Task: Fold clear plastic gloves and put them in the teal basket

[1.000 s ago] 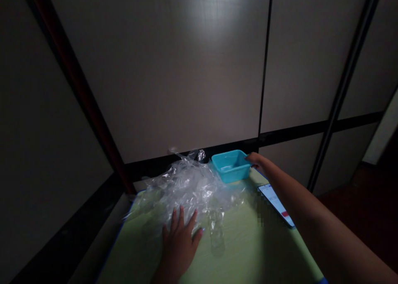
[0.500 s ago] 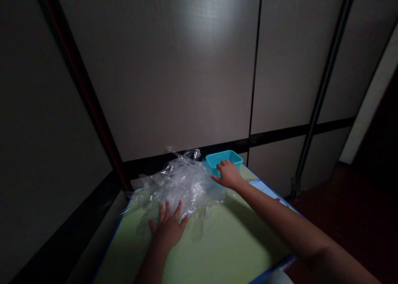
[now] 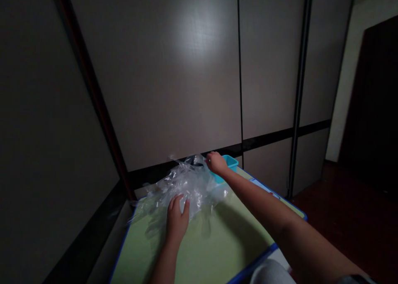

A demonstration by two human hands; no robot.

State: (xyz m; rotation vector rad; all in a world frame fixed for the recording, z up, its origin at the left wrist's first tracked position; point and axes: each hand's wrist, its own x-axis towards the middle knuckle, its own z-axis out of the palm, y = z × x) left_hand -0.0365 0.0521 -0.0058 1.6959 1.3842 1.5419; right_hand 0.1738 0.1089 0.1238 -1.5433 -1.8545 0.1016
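1. Panels (image 3: 174, 89) back the green surface (image 3: 199, 255).
2. Clear plastic (image 3: 195, 186) lies toward twelve o'clock, blue tub (image 3: 231, 163) at one.
3. Left hand (image 3: 178, 222): wide grip, by the plastic.
4. Right hand (image 3: 217, 163): fingers curled; can't tell if holding.

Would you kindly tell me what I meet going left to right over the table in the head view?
Left hand → right hand → phone. I leave out the clear plastic and teal container, whose places overlap the hands.
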